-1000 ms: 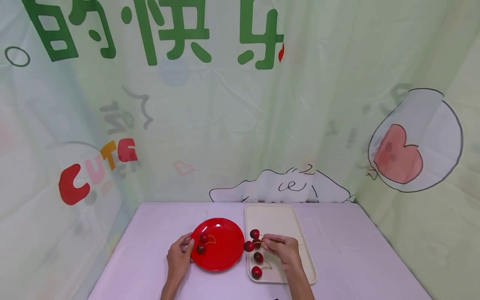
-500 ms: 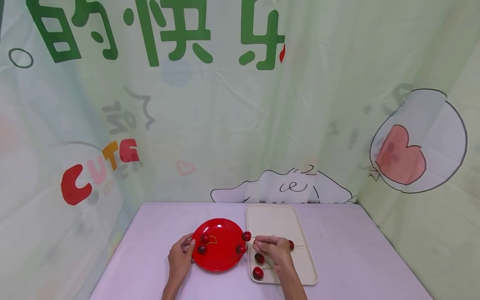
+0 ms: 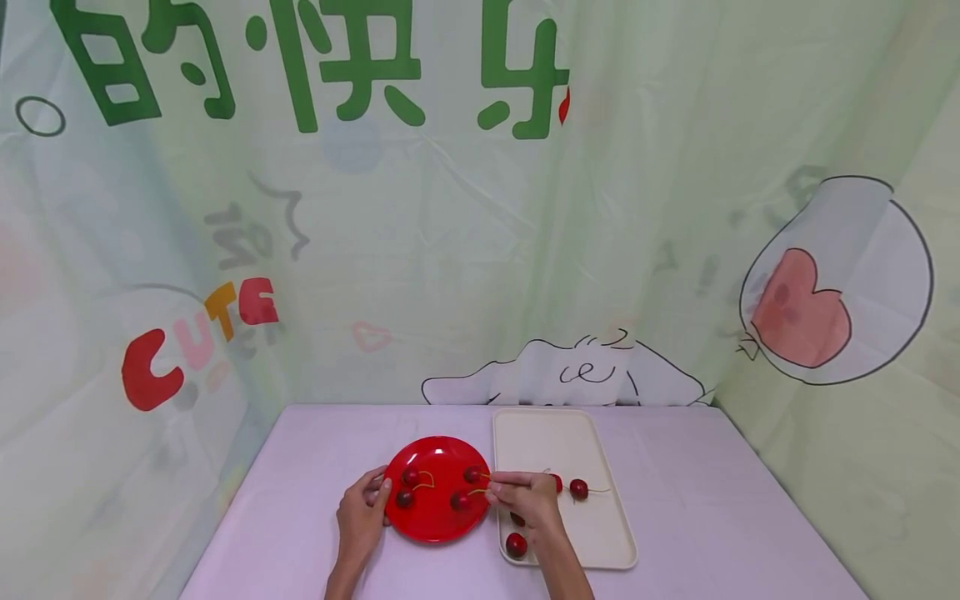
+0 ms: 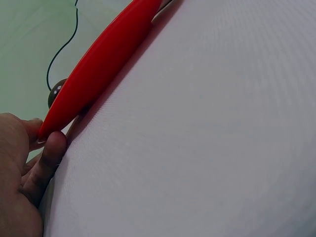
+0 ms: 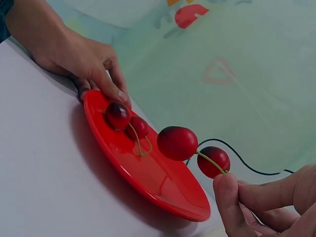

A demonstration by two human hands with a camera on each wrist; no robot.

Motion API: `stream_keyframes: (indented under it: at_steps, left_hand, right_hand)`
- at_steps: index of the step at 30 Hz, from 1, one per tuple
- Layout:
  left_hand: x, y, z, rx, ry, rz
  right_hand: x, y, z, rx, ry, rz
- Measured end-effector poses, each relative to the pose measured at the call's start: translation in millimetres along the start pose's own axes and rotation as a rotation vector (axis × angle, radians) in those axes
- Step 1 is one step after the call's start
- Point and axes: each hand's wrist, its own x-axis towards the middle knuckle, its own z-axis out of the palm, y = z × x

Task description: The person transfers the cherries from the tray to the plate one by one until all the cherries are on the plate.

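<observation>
In the head view my left hand (image 3: 362, 512) holds the rim of a round red plate (image 3: 437, 454), thumb over the edge; the left wrist view shows fingers (image 4: 52, 150) beneath it. A joined pair of dark red cherries (image 5: 116, 116) lies on the plate near that hand. My right hand (image 3: 531, 500) pinches the green stem of another pair of cherries (image 5: 177, 143) between thumb and fingertips. Both fruits hang over the plate's right side, seen above its surface in the right wrist view.
A cream rectangular tray (image 3: 543, 433) lies right of the plate. Several cherries are on it, including one at mid-tray (image 3: 579, 489) and one near its front left corner (image 3: 516, 546); my right hand partly hides others. A printed curtain (image 3: 480, 250) hangs behind the lilac-white table (image 3: 690, 500).
My right hand has moved left, carrying the pinched cherries from over the tray to over the plate. More tray cherries now show behind it. My left hand stays on the plate rim.
</observation>
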Motion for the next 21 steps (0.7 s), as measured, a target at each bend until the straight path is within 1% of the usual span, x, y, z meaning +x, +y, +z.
stream_keyframes:
  at_steps: [5, 12, 17, 21]
  left_hand:
    - [-0.9, 1.4, -1.7, -0.006, 0.004, 0.011]
    - [-2.1, 4.7, -2.0, -0.009, 0.005, 0.014]
    - [-2.4, 5.8, -2.1, -0.01, 0.005, 0.012]
    - [-2.4, 5.9, -2.0, -0.009, 0.005, 0.01]
  right_hand:
    - [2, 4, 13, -0.01, -0.007, 0.035]
    - [2, 4, 24, -0.016, -0.009, 0.007]
    - [2, 4, 30, -0.035, -0.018, 0.008]
    - [3, 5, 35, -0.053, -0.006, 0.02]
